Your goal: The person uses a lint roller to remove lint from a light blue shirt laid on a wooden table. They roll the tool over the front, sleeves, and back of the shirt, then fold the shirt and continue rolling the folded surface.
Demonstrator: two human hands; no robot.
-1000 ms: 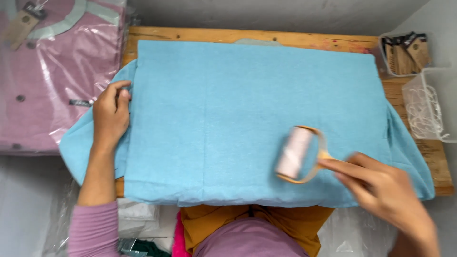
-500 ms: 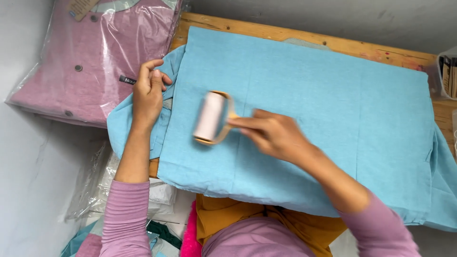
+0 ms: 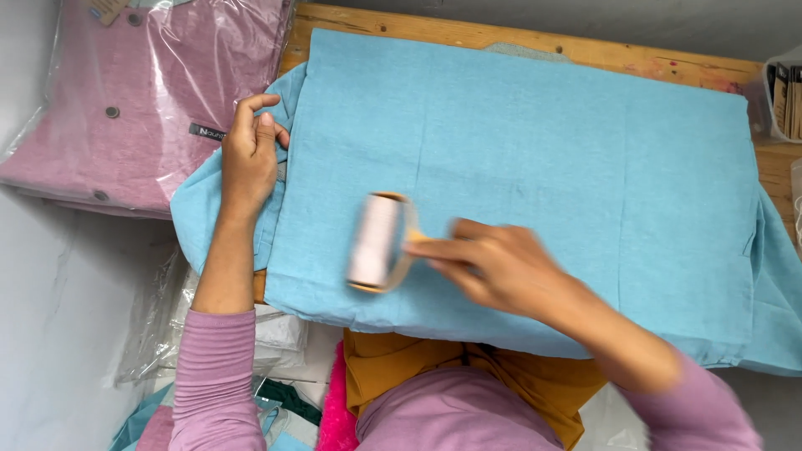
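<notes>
Wooden tabletop [image 3: 535,43], blue garment [image 3: 535,167] spread flat. Right hand [image 3: 493,266]: fingers closed on lint roller [image 3: 378,242] handle; roller left of fingers, long axis front-to-back. Left hand [image 3: 249,159]: fingers pressing garment's left edge, nearer pink bagged shirt [image 3: 142,92].

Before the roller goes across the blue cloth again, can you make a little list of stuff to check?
1. Right hand grips the handle of the lint roller: ok.
2. Roller lies on the blue cloth, near its left part: ok.
3. Left hand presses down the cloth's left edge: ok.
4. Cloth lies flat on the wooden table, with no big creases in the middle: ok.
5. Roller sheet is clean and sticky enough: cannot tell, it is blurred.
6. Bagged pink garment stays clear of the roller's path, lying off to the left: ok.
</notes>
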